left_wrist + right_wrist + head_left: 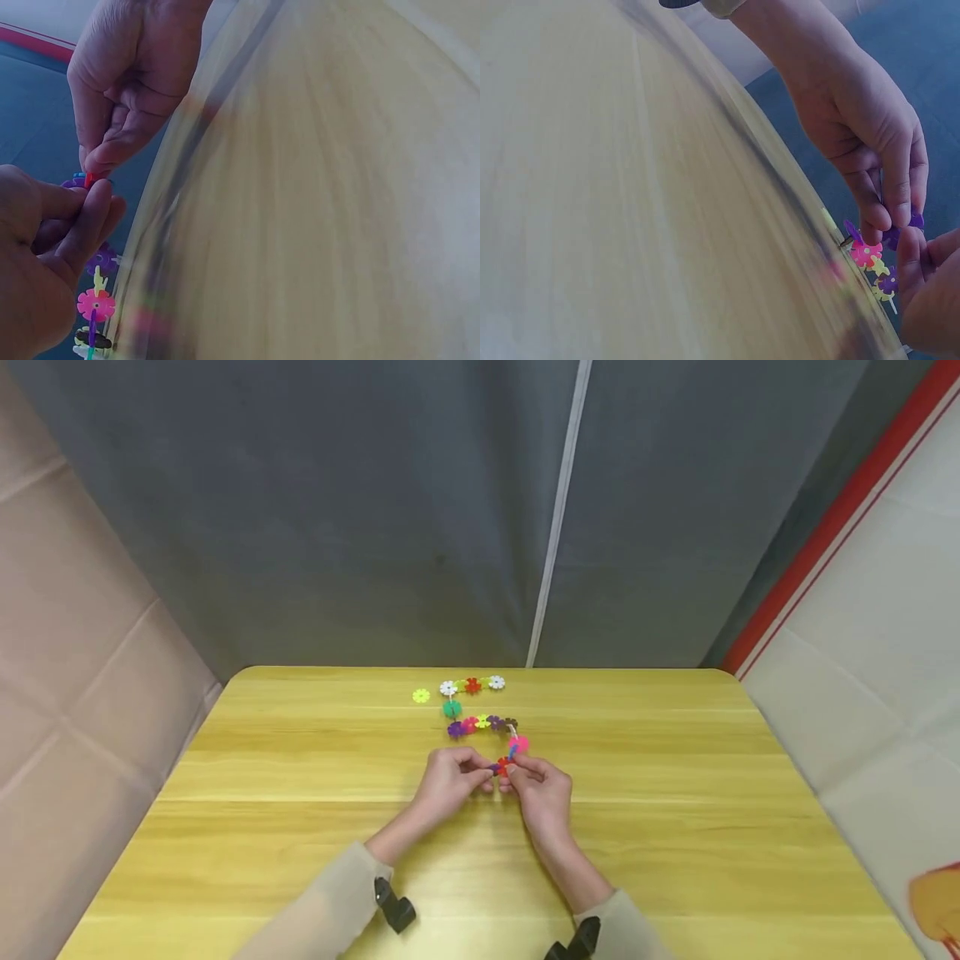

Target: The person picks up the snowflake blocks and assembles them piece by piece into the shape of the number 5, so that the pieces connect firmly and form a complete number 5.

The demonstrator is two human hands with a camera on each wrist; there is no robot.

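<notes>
Fingertips of the left hand (452,779) and right hand (542,789) meet over a red piece (502,766) at the near end of a chain of plastic flower discs (480,723), each hand pinching at the joint, the grip tight on both sides. From there the chain runs up past a pink disc (518,744), across a row of purple, yellow and pink ones, then to a green disc (452,708) and a far row of white and red. One yellow disc (422,696) lies loose, just beside the far row. Judging by this, most discs are already linked, with the loose one left, on the yellow wooden surface (675,827).
</notes>
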